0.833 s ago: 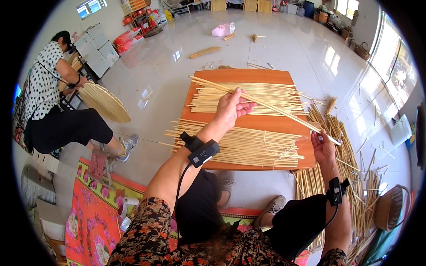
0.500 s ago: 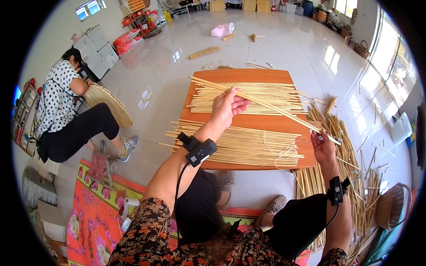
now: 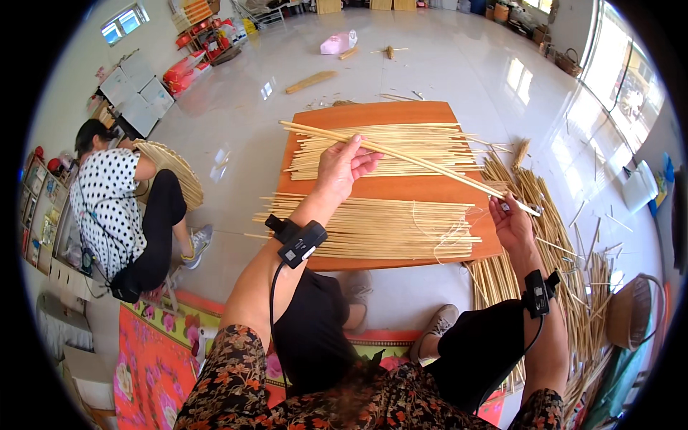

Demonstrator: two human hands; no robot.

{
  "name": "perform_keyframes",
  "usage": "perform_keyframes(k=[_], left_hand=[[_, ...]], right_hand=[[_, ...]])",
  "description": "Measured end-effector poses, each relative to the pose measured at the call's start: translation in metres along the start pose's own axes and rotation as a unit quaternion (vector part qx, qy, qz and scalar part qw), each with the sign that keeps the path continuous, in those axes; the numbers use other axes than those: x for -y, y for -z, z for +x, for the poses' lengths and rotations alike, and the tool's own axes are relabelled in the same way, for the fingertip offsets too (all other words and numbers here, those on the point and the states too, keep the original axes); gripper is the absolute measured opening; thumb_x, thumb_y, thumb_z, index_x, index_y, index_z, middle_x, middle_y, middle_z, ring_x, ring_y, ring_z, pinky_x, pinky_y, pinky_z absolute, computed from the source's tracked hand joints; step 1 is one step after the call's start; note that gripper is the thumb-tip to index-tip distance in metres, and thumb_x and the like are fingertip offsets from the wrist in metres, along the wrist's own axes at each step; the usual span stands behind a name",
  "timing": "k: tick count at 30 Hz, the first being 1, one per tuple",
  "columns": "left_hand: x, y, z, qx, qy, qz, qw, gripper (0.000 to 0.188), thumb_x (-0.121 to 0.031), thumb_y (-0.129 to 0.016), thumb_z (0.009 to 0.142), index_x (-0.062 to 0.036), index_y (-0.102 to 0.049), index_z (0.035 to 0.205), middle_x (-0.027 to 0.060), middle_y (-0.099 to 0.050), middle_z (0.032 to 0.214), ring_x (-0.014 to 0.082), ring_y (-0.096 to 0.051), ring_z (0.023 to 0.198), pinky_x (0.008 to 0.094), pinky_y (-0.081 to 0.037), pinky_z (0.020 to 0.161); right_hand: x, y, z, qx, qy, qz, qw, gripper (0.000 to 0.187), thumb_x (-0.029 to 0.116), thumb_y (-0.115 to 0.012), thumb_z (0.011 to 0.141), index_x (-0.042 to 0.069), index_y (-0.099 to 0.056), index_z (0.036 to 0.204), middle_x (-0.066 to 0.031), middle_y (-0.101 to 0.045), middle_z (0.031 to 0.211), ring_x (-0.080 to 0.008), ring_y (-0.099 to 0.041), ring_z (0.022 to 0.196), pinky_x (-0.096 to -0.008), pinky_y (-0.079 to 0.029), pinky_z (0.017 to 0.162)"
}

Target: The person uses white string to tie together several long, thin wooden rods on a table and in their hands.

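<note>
Two or so long pale straw-coloured stalks (image 3: 423, 164) slant across above the table, their left end higher in view than the right. My left hand (image 3: 342, 168) grips them toward the left, thumb over the top and fingers partly curled beneath. Near their lower right end, my right hand (image 3: 512, 223) pinches them between thumb and fingers. Below lies an orange-brown wooden table (image 3: 387, 185). Two layers of similar stalks rest on it: a far row (image 3: 408, 152) and a near row (image 3: 358, 226). Loose pale thread (image 3: 438, 233) trails over the near row's right end.
A heap of stalks (image 3: 555, 236) covers the floor at right, beside a wicker basket (image 3: 631, 315) and white bucket (image 3: 639, 188). At left a co-worker (image 3: 111, 204) sits holding a round woven panel (image 3: 175, 172). A red floral mat (image 3: 154, 358) lies on the floor.
The view has shifted slightly. Both hands keep hold of the stalks, with little movement against the table. The co-worker has leaned and turned toward the shelves.
</note>
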State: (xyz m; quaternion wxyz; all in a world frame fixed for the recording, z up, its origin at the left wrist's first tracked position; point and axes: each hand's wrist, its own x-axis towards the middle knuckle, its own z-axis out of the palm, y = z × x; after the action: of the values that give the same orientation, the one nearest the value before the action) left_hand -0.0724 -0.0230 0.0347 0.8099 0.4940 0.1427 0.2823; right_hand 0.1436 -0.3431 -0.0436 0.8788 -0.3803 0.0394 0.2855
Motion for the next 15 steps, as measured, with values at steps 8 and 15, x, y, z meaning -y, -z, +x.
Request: perform_keyframes(k=[8,15], left_hand=[[-0.002,0.007,0.002,-0.009,0.009,0.007,1.000,0.024,-0.024,-0.059,0.094,-0.0025,-0.059,0.103,0.0159,-0.065,0.095,0.0277,-0.066,0.096,0.0319,-0.057,0.073],[0.001,0.008,0.008,0.018,0.016,-0.024,0.999,0.024,-0.021,-0.059,0.092,-0.0008,-0.057,0.105,0.0159,-0.064,0.088,0.0309,-0.067,0.093,0.0328,-0.058,0.072]], right_hand=[[-0.004,-0.007,-0.004,0.021,0.018,-0.004,1.000,0.011,0.009,-0.056,0.094,0.000,-0.055,0.101,-0.0132,-0.062,0.096,-0.0271,-0.065,0.092,-0.0378,-0.059,0.083],[-0.003,-0.001,-0.002,0.057,0.031,0.017,0.998,0.011,0.008,-0.060,0.091,0.003,-0.055,0.099,-0.0110,-0.062,0.091,-0.0270,-0.065,0.088,-0.0397,-0.057,0.083]])
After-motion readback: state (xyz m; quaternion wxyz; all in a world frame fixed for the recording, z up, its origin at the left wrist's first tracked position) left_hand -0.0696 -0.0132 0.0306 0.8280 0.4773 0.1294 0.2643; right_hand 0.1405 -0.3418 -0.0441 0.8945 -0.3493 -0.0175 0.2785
